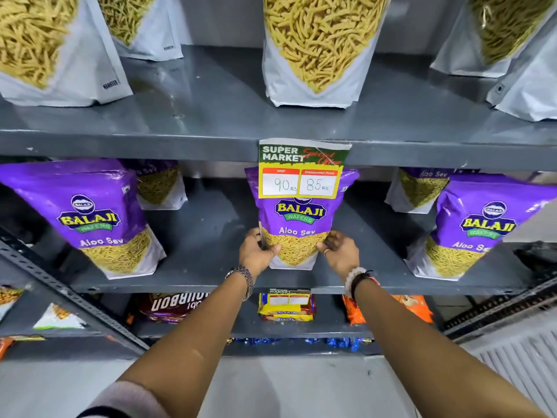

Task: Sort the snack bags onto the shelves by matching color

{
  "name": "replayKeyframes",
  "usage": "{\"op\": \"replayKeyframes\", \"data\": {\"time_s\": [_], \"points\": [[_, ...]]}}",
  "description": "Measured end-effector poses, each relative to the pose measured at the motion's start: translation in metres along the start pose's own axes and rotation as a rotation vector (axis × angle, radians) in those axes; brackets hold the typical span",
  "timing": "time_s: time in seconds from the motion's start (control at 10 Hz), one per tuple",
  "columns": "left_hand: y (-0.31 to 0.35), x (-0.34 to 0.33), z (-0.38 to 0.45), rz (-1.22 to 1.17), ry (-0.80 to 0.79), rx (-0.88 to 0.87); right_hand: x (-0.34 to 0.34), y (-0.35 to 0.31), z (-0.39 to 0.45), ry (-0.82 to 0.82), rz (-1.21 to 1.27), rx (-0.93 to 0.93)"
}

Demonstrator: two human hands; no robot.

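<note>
A purple Aloo Sev bag (298,224) stands upright at the middle of the grey middle shelf (205,245). My left hand (256,251) grips its lower left edge and my right hand (339,251) grips its lower right edge. Two more purple bags stand on the same shelf, one at the left (90,215) and one at the right (479,227), with further bags behind them. On the upper shelf (211,95) stand several white bags of yellow sev, one at the centre (319,52).
A price tag (301,170) hangs from the upper shelf's front edge, covering the top of the held bag. The lower shelf holds a brown biscuit pack (171,306), a yellow pack (286,307) and an orange bag (416,309). A slotted metal upright (60,291) runs diagonally at left.
</note>
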State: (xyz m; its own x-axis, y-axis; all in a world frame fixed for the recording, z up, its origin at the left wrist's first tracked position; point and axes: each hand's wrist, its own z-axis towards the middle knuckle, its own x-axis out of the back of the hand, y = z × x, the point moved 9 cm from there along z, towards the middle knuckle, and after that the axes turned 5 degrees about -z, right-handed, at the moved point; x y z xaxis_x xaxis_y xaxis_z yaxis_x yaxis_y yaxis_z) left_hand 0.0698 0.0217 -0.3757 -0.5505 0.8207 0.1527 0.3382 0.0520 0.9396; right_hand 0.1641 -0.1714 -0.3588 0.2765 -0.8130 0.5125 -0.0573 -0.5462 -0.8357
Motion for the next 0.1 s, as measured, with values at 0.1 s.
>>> {"op": "replayKeyframes", "data": {"time_s": [0.1], "points": [[0.006,0.0082,-0.0086,-0.05,0.049,-0.058,0.0122,-0.0064,-0.0053,0.025,0.027,0.025]]}}
